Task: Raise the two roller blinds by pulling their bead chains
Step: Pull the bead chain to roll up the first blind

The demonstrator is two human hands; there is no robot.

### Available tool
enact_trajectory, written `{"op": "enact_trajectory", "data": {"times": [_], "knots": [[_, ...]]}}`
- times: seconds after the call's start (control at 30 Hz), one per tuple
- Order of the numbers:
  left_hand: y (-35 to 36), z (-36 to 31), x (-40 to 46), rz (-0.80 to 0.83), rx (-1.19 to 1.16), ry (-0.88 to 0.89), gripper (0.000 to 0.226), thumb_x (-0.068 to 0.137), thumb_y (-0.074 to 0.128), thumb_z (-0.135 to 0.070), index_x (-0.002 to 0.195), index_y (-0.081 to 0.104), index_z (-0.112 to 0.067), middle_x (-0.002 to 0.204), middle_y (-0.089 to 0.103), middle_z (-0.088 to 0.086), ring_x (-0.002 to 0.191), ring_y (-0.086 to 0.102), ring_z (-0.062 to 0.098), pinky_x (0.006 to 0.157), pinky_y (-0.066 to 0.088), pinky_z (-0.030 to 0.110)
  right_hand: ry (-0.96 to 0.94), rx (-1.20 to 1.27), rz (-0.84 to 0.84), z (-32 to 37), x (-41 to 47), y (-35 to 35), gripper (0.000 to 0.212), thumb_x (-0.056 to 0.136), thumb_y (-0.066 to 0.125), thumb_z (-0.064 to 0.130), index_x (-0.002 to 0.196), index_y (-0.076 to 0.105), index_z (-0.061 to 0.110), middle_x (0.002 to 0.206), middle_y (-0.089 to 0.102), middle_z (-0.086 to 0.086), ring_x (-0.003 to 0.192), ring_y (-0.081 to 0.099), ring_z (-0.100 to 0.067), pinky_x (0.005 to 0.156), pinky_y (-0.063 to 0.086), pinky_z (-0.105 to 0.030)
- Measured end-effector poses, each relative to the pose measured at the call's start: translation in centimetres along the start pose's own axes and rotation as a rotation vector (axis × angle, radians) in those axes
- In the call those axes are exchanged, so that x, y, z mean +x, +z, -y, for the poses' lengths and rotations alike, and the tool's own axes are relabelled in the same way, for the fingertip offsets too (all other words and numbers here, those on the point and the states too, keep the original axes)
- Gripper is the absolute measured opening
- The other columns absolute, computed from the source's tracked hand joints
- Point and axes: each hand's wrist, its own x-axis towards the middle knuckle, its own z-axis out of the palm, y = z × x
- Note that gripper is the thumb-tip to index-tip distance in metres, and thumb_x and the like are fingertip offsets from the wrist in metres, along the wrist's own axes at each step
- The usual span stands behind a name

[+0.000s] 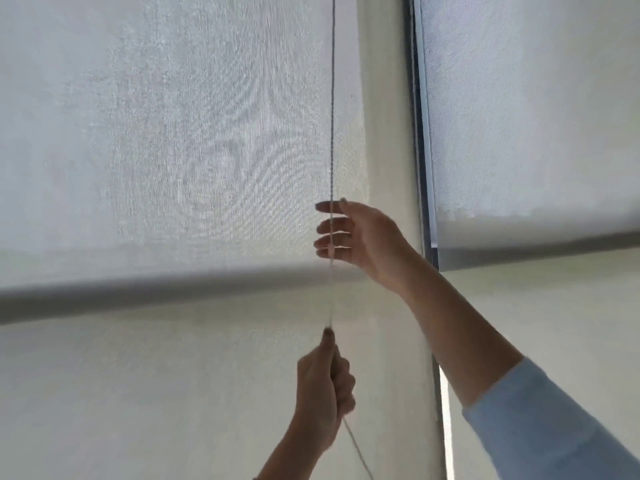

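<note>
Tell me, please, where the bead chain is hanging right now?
In the head view, the bead chain hangs vertically at centre, before the left blind, gripped below by the left hand, the open right hand behind it.

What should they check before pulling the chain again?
1. Left hand shut on the chain: ok, fist closed around it low down.
2. Right hand has a grip higher up: not ok, fingers are spread open at the chain, not closed.
3. Chain hangs straight above the hands: ok, it runs taut and vertical.
4. Left blind is raised: cannot tell how far; its bottom bar crosses at right-hand height.
5. Right blind is raised: cannot tell how far; its bottom edge shows.
6. Chain free at the top roller: cannot tell, out of view.
</note>
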Motion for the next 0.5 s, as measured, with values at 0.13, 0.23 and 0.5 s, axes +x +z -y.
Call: {"op": "enact_trajectory", "data": {"times": [0.13,0.23,0.5], "knots": [[-0.8,2.3,-1.6,-0.047,0.013,-0.043,0.053,0.083,0.061,-0.056,0.057,0.027,-0.026,0.049,0.018,-0.004,0.038,0.013,0.007,0.042,0.018,0.011,-0.022,-0.099,-0.13,-4.5,-1.4,2.5,0.03,0.105,0.04,0.01,0.081,0.057,0.017,0.047,0.045,0.013,0.039,0.037,-0.006,0.04,0.035,-0.016],[-1.4,2.4,-1.6,-0.058,0.061,-0.041,0.052,0.083,0.059,-0.056,0.054,0.03,-0.025,0.047,0.02,-0.003,0.037,0.015,0.007,0.042,0.017,0.012,-0.109,0.049,-0.157,-8.5,-3.6,2.7,0.035,0.108,0.037,0.016,0.077,0.051,0.018,0.048,0.035,0.012,0.038,0.025,-0.006,0.038,0.024,-0.015],[-2.9,2.3,0.3,0.007,0.154,-0.047,0.06,0.086,0.059,-0.063,0.052,0.034,-0.02,0.047,0.027,-0.002,0.042,0.019,0.012,0.044,0.022,0.02,-0.243,0.114,-0.268,-9.0,-4.2,3.0,0.04,0.109,0.036,0.02,0.07,0.041,0.019,0.052,0.03,0.008,0.042,0.019,-0.007,0.039,0.018,-0.018]]}}
